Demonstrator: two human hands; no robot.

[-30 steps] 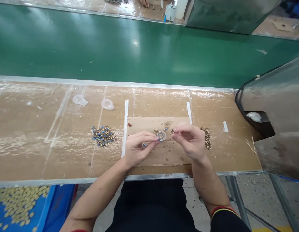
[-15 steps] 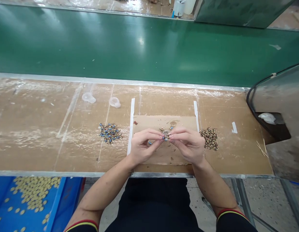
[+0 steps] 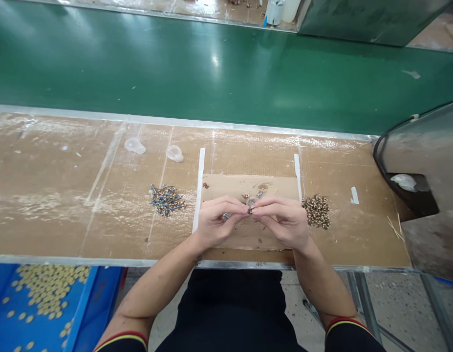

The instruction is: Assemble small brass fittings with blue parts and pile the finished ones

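Note:
My left hand [image 3: 219, 220] and my right hand [image 3: 285, 220] meet fingertip to fingertip over a cardboard sheet [image 3: 248, 242]. Both pinch one small dark metal part [image 3: 250, 210] between them; its details are too small to tell. Right behind the fingertips lies a small round clear dish [image 3: 251, 202]. A few loose small parts rest on the sheet, one of them blue [image 3: 260, 194]. Left of the sheet is a pile of blue and brass-coloured parts [image 3: 166, 200]. Beside my right hand sits a pile of brass-coloured parts [image 3: 317, 211].
Two translucent plastic pieces [image 3: 135, 145] [image 3: 174, 153] lie at the back left of the table. A green belt [image 3: 211, 73] runs behind it. On the right stand a metal housing [image 3: 431, 230] and a black cable [image 3: 380, 166]. A blue bin [image 3: 83, 308] with yellowish discs is lower left.
My fingertips have drawn slightly closer together around the small part. A thin stick now shows on the sheet behind my right hand. The view has shifted a little.

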